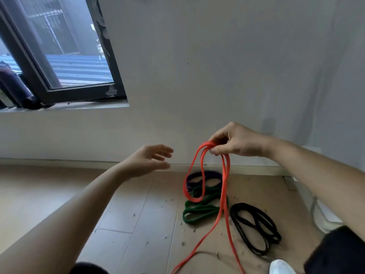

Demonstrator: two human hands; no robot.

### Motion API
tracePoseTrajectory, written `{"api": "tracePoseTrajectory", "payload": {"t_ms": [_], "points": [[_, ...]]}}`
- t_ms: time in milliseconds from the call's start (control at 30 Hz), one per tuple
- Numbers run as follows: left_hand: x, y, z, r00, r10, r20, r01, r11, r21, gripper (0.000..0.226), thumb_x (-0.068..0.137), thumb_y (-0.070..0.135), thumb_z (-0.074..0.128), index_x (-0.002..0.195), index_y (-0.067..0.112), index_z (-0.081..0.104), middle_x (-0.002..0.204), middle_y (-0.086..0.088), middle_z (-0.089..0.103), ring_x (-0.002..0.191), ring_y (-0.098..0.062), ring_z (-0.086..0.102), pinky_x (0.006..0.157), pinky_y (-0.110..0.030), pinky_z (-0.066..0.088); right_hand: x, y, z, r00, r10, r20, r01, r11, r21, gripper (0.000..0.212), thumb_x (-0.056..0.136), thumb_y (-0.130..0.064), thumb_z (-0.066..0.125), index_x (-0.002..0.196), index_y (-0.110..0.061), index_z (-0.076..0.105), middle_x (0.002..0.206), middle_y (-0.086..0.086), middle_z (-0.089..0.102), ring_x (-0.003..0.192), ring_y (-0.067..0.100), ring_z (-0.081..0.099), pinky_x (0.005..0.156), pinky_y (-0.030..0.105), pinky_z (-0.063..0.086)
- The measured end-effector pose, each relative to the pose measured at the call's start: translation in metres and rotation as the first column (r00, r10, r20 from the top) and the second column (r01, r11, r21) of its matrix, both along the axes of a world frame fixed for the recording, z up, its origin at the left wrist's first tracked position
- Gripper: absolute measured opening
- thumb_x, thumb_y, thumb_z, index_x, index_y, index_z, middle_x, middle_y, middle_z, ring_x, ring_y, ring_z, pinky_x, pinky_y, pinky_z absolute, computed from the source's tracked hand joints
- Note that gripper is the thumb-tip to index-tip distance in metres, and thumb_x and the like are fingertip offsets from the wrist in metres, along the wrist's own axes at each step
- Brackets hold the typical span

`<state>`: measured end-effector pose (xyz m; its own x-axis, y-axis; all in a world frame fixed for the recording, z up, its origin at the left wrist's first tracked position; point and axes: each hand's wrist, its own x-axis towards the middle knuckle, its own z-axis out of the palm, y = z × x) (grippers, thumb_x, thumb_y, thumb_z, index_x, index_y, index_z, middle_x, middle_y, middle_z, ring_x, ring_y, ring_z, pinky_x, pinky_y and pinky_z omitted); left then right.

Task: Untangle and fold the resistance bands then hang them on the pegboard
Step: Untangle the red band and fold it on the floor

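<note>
The long orange-red rubber resistance band (pixel 224 180) hangs in loops from the right hand (pixel 237 142), pinched at its top between thumb and curled fingers. The left hand (pixel 150 160) is left of it, apart, fingers spread and holding nothing. Below it on the wooden floor (pixel 138 224) lie three coiled rubber bands: purple (pixel 207 174), green (pixel 199 211) and, to its right, black (pixel 254 228).

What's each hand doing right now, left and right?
Left hand: open, fingers relaxed, holding nothing.
Right hand: pinching the red band at its folded top, loops hanging down.
</note>
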<state>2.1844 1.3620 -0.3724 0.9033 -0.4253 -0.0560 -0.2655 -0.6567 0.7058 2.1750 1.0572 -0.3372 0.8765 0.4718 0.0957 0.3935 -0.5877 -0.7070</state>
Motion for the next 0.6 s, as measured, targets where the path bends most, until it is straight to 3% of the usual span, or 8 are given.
{"api": "tracePoseTrajectory", "payload": {"t_ms": [100,200,367,600], "points": [[-0.009,-0.034,0.011,0.994,-0.086,0.068,0.093,0.991,-0.098,0.049,0.089,0.037,0.074,0.135,0.029,0.060,0.127,0.014,0.065,0.117,-0.003,0.061,0.098,-0.027,0.053,-0.003,0.011,-0.001,1.000,0.028,0.007,-0.028,1.000,-0.011,0.013,0.091,-0.015,0.075,0.103,-0.012,0.080,0.087,0.000,0.078,0.083,0.013,0.074,0.076,0.026,0.059],[-0.014,-0.058,0.012,0.974,-0.172,0.147,0.185,0.979,-0.085,0.037,0.089,0.034,0.074,0.125,0.025,0.067,0.116,0.011,0.072,0.111,-0.003,0.066,0.099,-0.032,0.054,-0.004,0.018,0.002,0.999,0.046,0.028,-0.046,0.999,-0.020,0.011,0.092,-0.017,0.073,0.101,-0.015,0.080,0.086,0.000,0.077,0.083,0.015,0.072,0.077,0.027,0.059],[-0.013,-0.065,0.017,0.960,-0.085,0.268,0.132,0.978,-0.164,0.016,0.091,0.023,0.073,0.105,0.016,0.076,0.094,0.004,0.078,0.089,-0.007,0.074,0.090,-0.037,0.060,-0.006,0.020,0.009,0.995,0.044,0.087,-0.038,0.997,-0.069,0.008,0.092,-0.019,0.074,0.098,-0.018,0.078,0.082,-0.005,0.076,0.079,0.008,0.071,0.072,0.023,0.057],[-0.013,-0.068,0.025,0.946,0.003,0.324,0.121,0.924,-0.363,0.016,0.091,0.019,0.072,0.104,0.012,0.078,0.089,-0.001,0.078,0.088,-0.015,0.074,0.085,-0.032,0.060,-0.002,0.021,0.005,1.000,0.007,0.028,-0.006,1.000,-0.024,0.010,0.085,-0.008,0.077,0.094,-0.011,0.074,0.088,0.006,0.073,0.083,0.019,0.072,0.079,0.033,0.061]]}}
